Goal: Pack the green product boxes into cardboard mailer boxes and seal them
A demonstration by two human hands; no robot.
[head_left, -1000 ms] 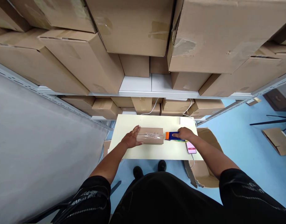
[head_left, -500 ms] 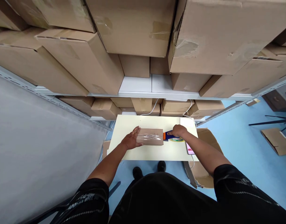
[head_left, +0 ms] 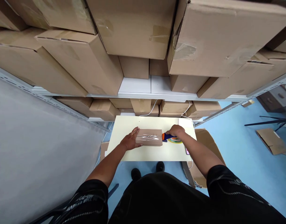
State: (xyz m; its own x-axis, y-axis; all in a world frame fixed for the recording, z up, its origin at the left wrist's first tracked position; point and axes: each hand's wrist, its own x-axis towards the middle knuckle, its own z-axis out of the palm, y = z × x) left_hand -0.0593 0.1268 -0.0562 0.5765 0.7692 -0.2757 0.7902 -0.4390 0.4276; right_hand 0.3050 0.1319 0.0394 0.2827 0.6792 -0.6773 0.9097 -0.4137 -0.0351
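A small brown cardboard box [head_left: 149, 141] lies flat on the pale yellow table [head_left: 126, 155], a shiny strip of clear tape running along its top. My left hand [head_left: 129, 140] grips the box's left end, with the thumb at the near side and the fingers at the far side. In my right hand [head_left: 177, 130], fingers closed, is a tape dispenser [head_left: 166, 136] with a blue body and an orange front. Its front is at the box's right end. A roll of tape with a yellow-green rim [head_left: 175, 140] shows below that hand.
Beneath my right forearm, a phone [head_left: 187, 151] is mostly hidden. A white cable [head_left: 154, 107] trails behind the table. Shelves [head_left: 133, 95] of large cardboard boxes [head_left: 133, 28] stand in front. An opened carton [head_left: 209, 143] is on the floor at right, beside the table.
The view has shifted slightly. My right forearm covers more of the phone. Both hands, the box and the dispenser keep almost the same places relative to each other.
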